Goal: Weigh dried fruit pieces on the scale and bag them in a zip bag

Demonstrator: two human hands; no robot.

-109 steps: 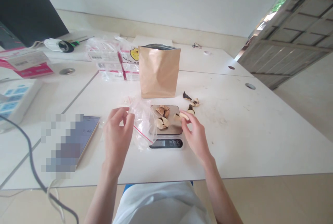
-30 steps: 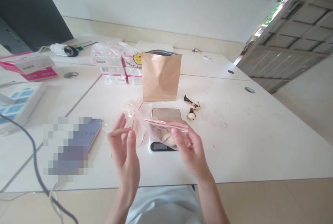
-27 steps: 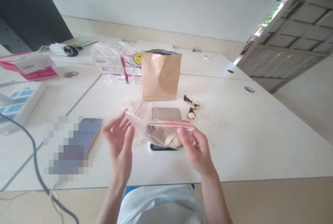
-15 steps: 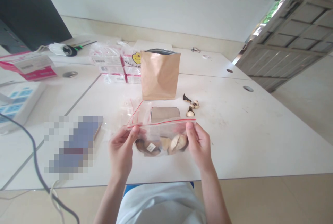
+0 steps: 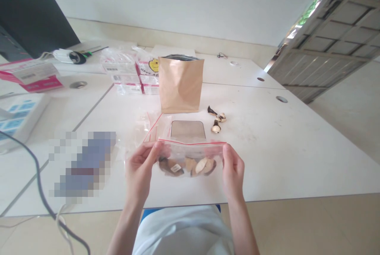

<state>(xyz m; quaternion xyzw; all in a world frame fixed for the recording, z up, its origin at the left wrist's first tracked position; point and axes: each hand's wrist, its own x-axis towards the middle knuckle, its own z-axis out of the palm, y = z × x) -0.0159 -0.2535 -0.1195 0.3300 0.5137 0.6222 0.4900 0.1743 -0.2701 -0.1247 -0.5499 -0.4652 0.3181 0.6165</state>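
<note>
Between my hands, just above the table's front part, a clear zip bag [image 5: 190, 150] with a red strip along its top is stretched sideways. Dried brown and cream pieces [image 5: 202, 165], which look like mushroom slices, lie in it with a small white packet [image 5: 176, 168]. My left hand [image 5: 142, 168] pinches the bag's upper left corner. The upper right corner is pinched by my right hand [image 5: 233, 166]. Behind the bag is a small flat scale-like device [image 5: 188, 129], partly hidden. Several loose dried pieces [image 5: 216, 126] lie to its right.
An open brown paper pouch [image 5: 181, 85] stands behind the device. More clear zip bags [image 5: 148, 126] lie left of it. Plastic-wrapped boxes [image 5: 127, 73], a pink box [image 5: 41, 81], a power strip [image 5: 18, 112] and a dark cable [image 5: 38, 180] occupy the left side. A blurred-out item [image 5: 86, 164] lies left.
My right hand has moved slightly right and down, with the bag's right corner in it. My left fingers have shifted slightly along the top edge. The bag has moved slightly right.
</note>
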